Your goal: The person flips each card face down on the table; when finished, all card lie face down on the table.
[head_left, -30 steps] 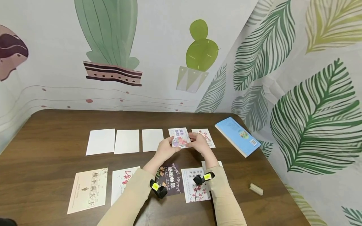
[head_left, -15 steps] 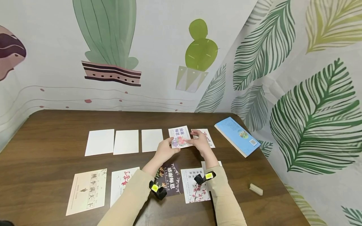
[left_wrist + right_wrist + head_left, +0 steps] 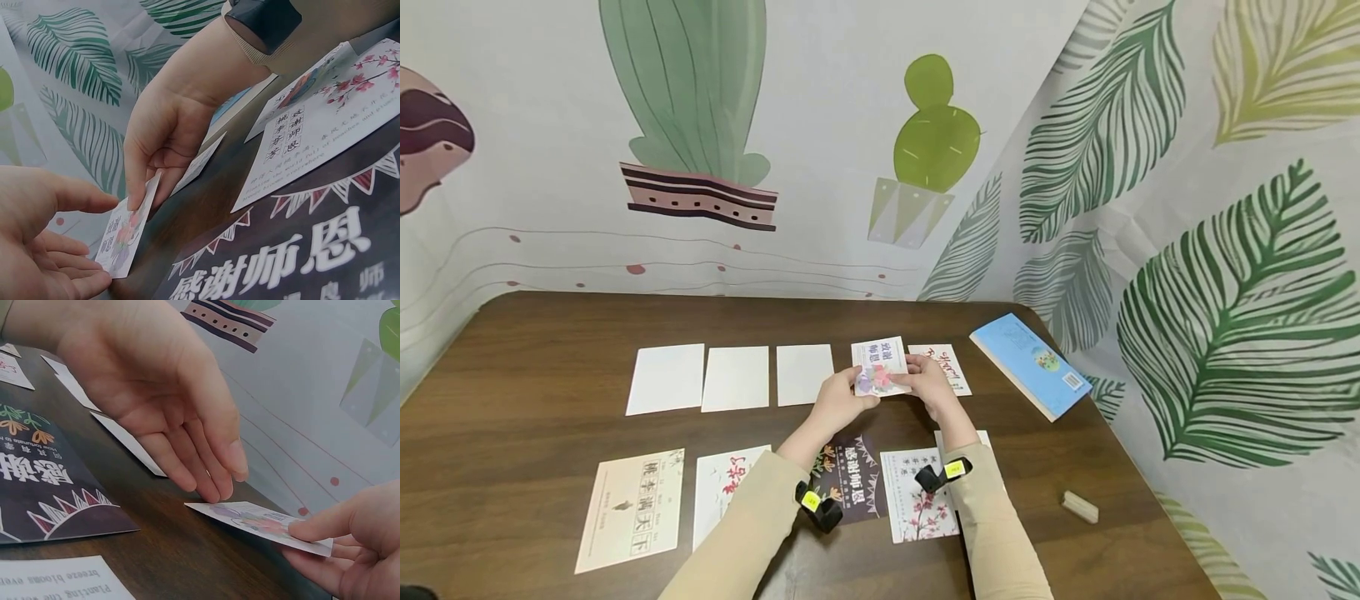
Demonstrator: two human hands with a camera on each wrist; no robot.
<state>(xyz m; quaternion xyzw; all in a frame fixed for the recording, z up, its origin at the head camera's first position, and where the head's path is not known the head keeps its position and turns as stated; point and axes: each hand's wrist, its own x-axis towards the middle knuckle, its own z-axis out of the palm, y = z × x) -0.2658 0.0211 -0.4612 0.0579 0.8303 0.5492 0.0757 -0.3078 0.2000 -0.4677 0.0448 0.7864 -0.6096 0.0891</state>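
Though it's unclear overhead, right hand pinches card.

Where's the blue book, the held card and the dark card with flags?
Blue book (image 3: 1032,367): head view, its cover.
Held card (image 3: 878,363): head view, its printed front.
Dark card with flags (image 3: 853,479): head view, its front.
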